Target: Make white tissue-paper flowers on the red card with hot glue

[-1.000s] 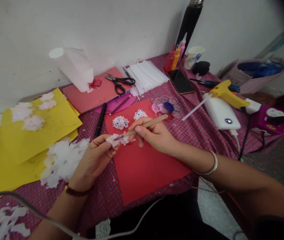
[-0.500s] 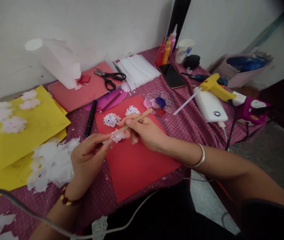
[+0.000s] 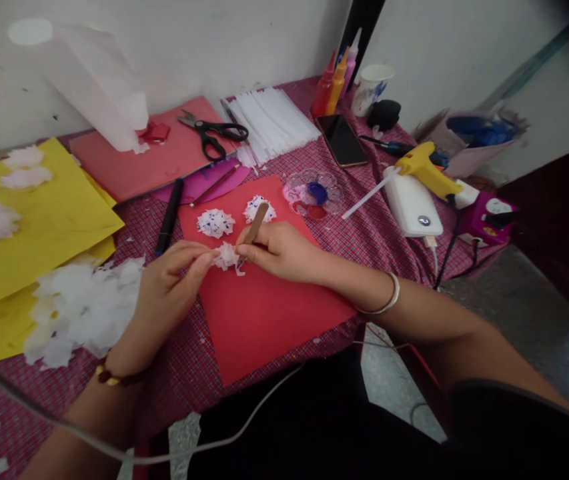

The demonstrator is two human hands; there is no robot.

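My left hand [image 3: 171,280] pinches a small white tissue-paper flower [image 3: 226,256] just above a red sheet of paper [image 3: 259,307]. My right hand [image 3: 284,250] is closed round a wooden-handled paintbrush [image 3: 255,224], its tip down at the flower. Two more white paper flowers with blue dots, one [image 3: 215,222] and the other [image 3: 258,208], lie on the red sheet just beyond my hands. A clear paint palette [image 3: 314,194] with blue, pink and red paint sits to the right of them.
Yellow sheets [image 3: 44,220] and torn white tissue [image 3: 84,307] lie left. Behind are black scissors [image 3: 214,133] on a pink sheet, a black pen [image 3: 168,216], white strips [image 3: 269,120], paint bottles [image 3: 334,83], a phone [image 3: 341,139], a cup [image 3: 371,87], a yellow glue gun [image 3: 427,170] and a white power bank [image 3: 411,203].
My right hand has turned the brush from lying sideways to standing steeper, tip down on the flower. My view has shifted, so everything sits further left and lower.
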